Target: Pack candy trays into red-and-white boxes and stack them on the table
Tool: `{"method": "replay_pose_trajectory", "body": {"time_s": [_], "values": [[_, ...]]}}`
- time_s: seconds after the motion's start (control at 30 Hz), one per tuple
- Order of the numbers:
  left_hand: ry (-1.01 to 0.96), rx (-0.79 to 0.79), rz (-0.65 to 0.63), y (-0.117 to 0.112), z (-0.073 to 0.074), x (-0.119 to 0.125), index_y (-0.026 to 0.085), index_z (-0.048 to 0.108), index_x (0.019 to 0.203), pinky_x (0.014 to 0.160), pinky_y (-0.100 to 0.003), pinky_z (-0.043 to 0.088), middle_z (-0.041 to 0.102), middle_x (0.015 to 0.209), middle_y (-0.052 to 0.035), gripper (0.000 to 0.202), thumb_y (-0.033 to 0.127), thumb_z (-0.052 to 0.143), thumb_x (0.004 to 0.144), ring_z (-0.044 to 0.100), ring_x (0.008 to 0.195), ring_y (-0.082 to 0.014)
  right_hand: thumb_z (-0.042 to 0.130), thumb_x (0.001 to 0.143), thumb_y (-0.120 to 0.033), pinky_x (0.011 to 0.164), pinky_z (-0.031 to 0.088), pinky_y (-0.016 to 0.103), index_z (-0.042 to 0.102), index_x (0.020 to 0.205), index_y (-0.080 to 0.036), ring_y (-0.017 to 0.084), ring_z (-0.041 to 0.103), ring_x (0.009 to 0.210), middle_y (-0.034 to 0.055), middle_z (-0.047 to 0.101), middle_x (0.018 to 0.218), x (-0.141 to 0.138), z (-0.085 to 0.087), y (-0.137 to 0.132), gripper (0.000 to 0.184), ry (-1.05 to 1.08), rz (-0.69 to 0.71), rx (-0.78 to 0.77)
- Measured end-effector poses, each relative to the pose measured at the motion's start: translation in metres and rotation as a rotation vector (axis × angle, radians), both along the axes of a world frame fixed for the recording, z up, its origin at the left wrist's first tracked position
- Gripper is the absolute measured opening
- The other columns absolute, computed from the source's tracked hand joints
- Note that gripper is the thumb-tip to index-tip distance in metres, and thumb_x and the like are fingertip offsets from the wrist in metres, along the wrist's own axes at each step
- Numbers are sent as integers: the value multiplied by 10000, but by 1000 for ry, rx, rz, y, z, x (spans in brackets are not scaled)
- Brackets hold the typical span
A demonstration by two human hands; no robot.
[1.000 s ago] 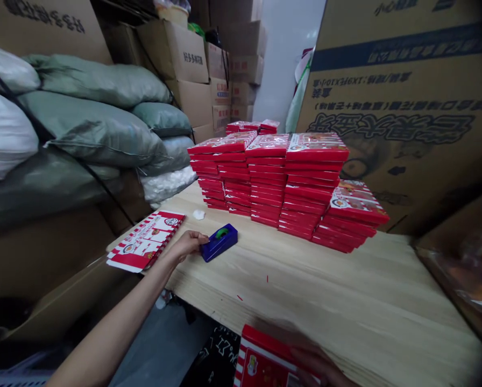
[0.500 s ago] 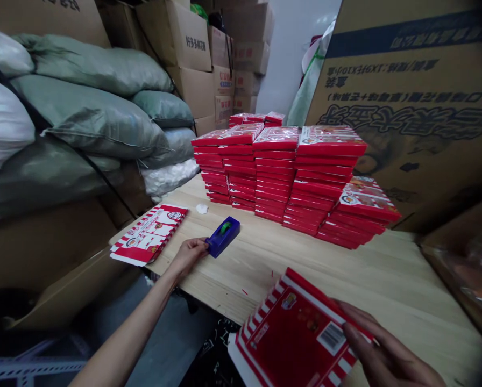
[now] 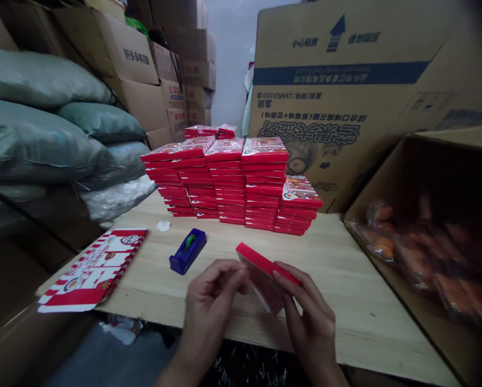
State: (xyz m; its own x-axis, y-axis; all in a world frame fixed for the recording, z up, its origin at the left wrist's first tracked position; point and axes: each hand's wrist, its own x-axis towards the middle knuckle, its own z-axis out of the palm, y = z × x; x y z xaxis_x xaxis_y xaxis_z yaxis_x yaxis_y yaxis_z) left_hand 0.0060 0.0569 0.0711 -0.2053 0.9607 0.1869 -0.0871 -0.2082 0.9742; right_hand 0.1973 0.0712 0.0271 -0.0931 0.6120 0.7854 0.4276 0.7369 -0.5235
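Note:
My right hand (image 3: 307, 309) grips a thin red cardboard box (image 3: 265, 263), tilted up on its side above the table's front part. My left hand (image 3: 217, 298) is at the box's left end, thumb and fingers pinched together; whatever is between them is too small to make out. A blue tape dispenser (image 3: 188, 251) with a green roll stands on the table just beyond my left hand. Flattened red-and-white cartons (image 3: 99, 269) lie at the table's left edge.
Tall stacks of red boxes (image 3: 228, 188) stand at the back of the wooden table (image 3: 341, 301). On the right, an open carton (image 3: 370, 183) holds plastic-wrapped orange-brown items. A small white scrap (image 3: 164, 226) lies near the dispenser. Stuffed sacks (image 3: 35, 140) are piled at left.
My left hand has left the tape dispenser and come to the red box. My right hand has brought the box left and turned it edge-up. The view has swung right.

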Motion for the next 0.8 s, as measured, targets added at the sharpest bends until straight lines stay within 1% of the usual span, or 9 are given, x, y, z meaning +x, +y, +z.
{"method": "replay_pose_trajectory", "body": {"time_s": [0.07,0.13,0.23,0.4,0.47,0.57,0.63,0.7,0.8], "values": [[-153,-35,-79,4,5,27,225,608,1374,721,-253,552,722,734,6,520,325,759,887,676,692,-143,534,974,11,981,606,385,677,1336,-281,217,645,1244,84,665,1331,-3,-2,0,486,-23,20,5],[-247,-82,-78,10,0,39,223,354,1578,727,-254,557,729,723,15,834,298,786,868,678,675,-137,524,973,20,995,603,384,659,1365,-286,213,637,1259,83,652,1350,-4,-5,-1,514,-30,28,10],[-294,-143,-57,19,-17,40,182,216,1618,729,-267,564,742,713,2,990,317,818,843,689,658,-144,512,972,29,1019,592,379,643,1391,-290,211,625,1282,84,637,1377,-2,-9,-4,543,-35,34,4],[-187,-262,-117,24,-42,33,158,283,1567,589,-293,547,713,678,-4,1006,490,835,795,668,558,-184,546,965,28,1023,587,354,659,1368,-290,203,635,1266,78,648,1365,4,-4,-7,526,0,81,-27],[20,-133,45,24,-42,25,206,388,1517,642,-297,547,702,778,-6,918,495,853,780,669,651,-181,562,966,18,1006,593,336,680,1335,-291,193,651,1237,71,663,1340,6,6,-8,496,26,100,-64],[486,296,260,25,-27,9,305,547,1428,964,-398,533,651,1266,-89,731,391,882,783,643,1121,-244,584,978,-24,967,606,314,718,1270,-315,181,679,1186,49,693,1292,14,24,-8,433,72,185,-201],[762,577,122,26,-13,-2,332,656,1329,1116,-466,447,584,1445,-71,527,286,840,837,501,1361,-283,601,988,-67,947,611,313,743,1225,-330,182,689,1168,39,711,1264,20,31,-9,381,93,252,-317],[895,752,-75,29,-5,-9,317,720,1245,1144,-469,431,676,1367,-40,383,195,778,887,467,1402,-276,617,994,-112,929,616,318,764,1189,-334,189,696,1152,38,726,1239,25,33,-9,329,114,294,-411],[877,705,-173,32,-15,-14,298,737,1225,1116,-452,461,774,1203,-32,351,171,758,899,554,1324,-264,648,985,-180,898,626,333,797,1110,-320,202,713,1110,42,753,1181,28,21,-5,240,200,281,-513]]}}
